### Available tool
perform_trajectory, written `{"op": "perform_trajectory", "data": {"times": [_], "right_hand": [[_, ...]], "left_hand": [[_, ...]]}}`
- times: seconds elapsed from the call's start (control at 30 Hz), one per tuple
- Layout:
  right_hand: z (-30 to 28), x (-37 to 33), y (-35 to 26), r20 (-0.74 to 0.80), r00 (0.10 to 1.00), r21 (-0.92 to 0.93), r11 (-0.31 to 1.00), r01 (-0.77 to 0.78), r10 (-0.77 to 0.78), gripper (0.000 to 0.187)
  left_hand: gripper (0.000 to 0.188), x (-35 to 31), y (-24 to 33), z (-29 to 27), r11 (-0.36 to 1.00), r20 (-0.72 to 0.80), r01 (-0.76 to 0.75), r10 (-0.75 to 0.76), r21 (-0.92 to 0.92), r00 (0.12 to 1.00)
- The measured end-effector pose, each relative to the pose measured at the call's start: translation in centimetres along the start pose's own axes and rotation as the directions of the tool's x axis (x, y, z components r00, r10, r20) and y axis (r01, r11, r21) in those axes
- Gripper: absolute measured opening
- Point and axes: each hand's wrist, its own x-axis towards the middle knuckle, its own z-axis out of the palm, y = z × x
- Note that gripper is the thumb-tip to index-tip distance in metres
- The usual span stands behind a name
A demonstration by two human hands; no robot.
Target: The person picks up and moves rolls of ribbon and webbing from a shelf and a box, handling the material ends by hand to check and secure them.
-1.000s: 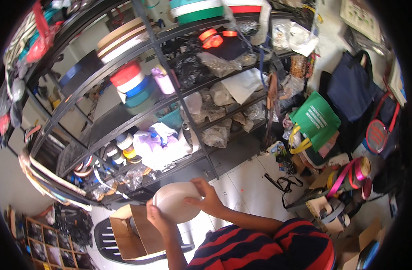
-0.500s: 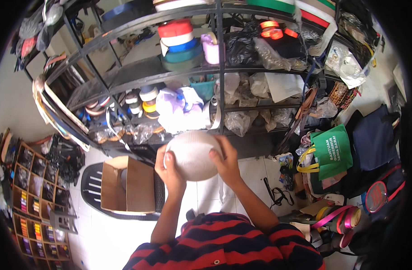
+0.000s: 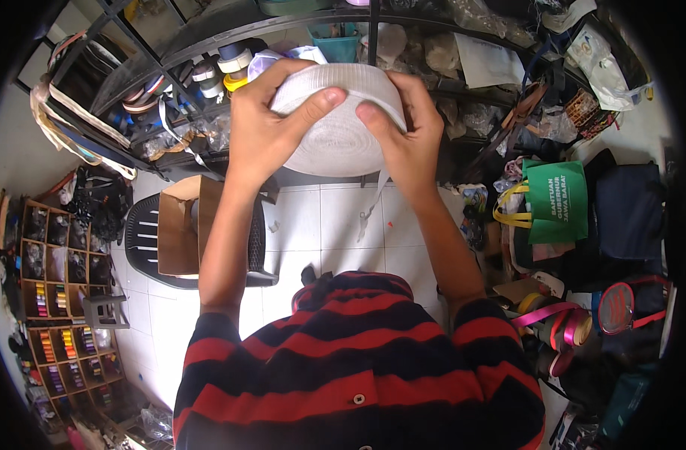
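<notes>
A thick roll of white webbing tape (image 3: 335,139) is held up in front of the shelf, gripped from both sides. My left hand (image 3: 272,120) wraps its left edge, thumb lying over the flat coiled face. On the opposite side my right hand (image 3: 410,131) clasps the rim, its thumb pressed on the face too. A loose tape end (image 3: 377,196) dangles below the roll, near my right wrist. Most fingers of both hands are hidden behind the roll.
Behind the roll stands a black metal shelf (image 3: 208,41) with tape rolls and plastic bags. To the left, an open cardboard box (image 3: 179,232) sits on a dark plastic chair (image 3: 142,232). Thread spools fill a wooden rack (image 3: 65,300). A green bag (image 3: 557,202) is at the right.
Both hands have raised the roll higher and farther forward, tilting its coiled face into view. The view has shifted, so the shelf sits higher in the picture.
</notes>
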Motion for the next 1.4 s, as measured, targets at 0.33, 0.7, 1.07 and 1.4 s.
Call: {"op": "perform_trajectory", "data": {"times": [0.33,0.7,1.07,1.4], "right_hand": [[-1.3,-0.2,0.1,-0.089,0.996,0.109,0.994,-0.011,0.021,0.047],[-0.2,-0.7,-0.2,-0.138,0.99,0.132,0.991,0.001,0.017,0.043],[-1.1,-0.2,-0.3,-0.079,0.997,0.055,0.999,0.003,0.002,0.041],[-0.7,0.0,-0.4,-0.146,0.978,0.162,0.978,-0.128,0.152,0.052]], "left_hand": [[0.035,-0.7,-1.4,1.6,0.929,-0.194,-0.035,-0.039,-0.367,0.98],[0.029,-1.1,-1.0,2.8,0.916,-0.324,-0.024,-0.117,-0.4,0.939],[0.028,2.0,1.6,0.2,0.996,0.147,0.03,-0.017,-0.087,0.989],[0.044,-1.3,-1.4,6.5,0.803,-0.493,-0.168,-0.172,-0.572,0.853]]}}
